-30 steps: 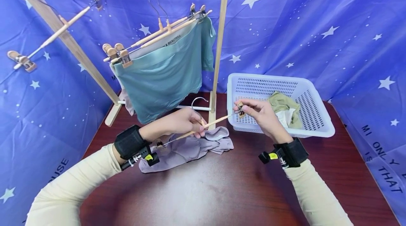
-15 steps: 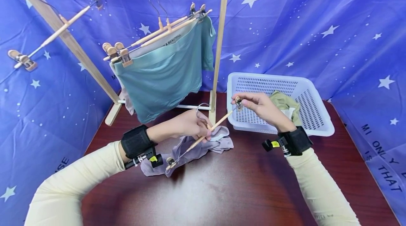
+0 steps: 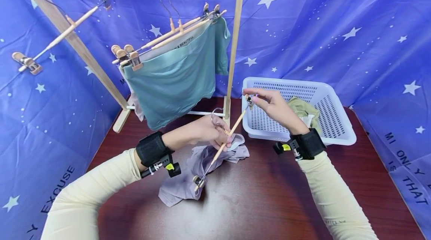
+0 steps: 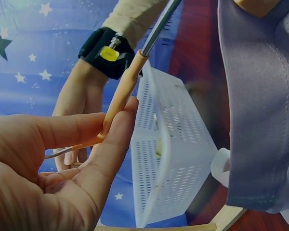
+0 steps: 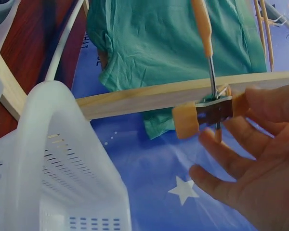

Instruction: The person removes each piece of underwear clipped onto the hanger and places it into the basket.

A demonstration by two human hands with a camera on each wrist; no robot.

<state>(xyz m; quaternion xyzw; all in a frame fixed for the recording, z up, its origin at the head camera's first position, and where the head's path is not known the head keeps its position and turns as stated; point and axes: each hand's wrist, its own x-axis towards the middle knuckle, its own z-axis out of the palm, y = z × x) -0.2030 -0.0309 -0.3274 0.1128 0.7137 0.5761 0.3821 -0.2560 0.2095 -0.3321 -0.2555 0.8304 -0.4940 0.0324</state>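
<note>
A wooden clip hanger (image 3: 238, 122) slants over the table, its metal hook (image 3: 215, 114) upward. Around its middle, at the base of the hook, my left hand (image 3: 212, 132) pinches the wooden bar between thumb and fingers. My right hand (image 5: 250, 149) has thumb and fingers at the clip (image 5: 214, 113) on the far end; the thumb presses on the clip's tab. The near-end clip (image 3: 198, 182) overlaps a crumpled lavender garment (image 3: 180, 189), which lies on the table beneath the hanger. In the left wrist view this garment (image 4: 260, 120) fills the right side.
A wooden rack (image 3: 237, 45) stands at the back left. From it hang a teal garment (image 3: 171, 82) on clip hangers and a bare clip hanger (image 3: 64, 36). At the right sits a white plastic basket (image 3: 348, 137) with an olive garment (image 3: 304, 107) and something white inside.
The hanger has turned steeper, its far end rising away and its near end swinging right and toward me. Both hands moved with it. The lavender garment's near part has shifted right and closer.
</note>
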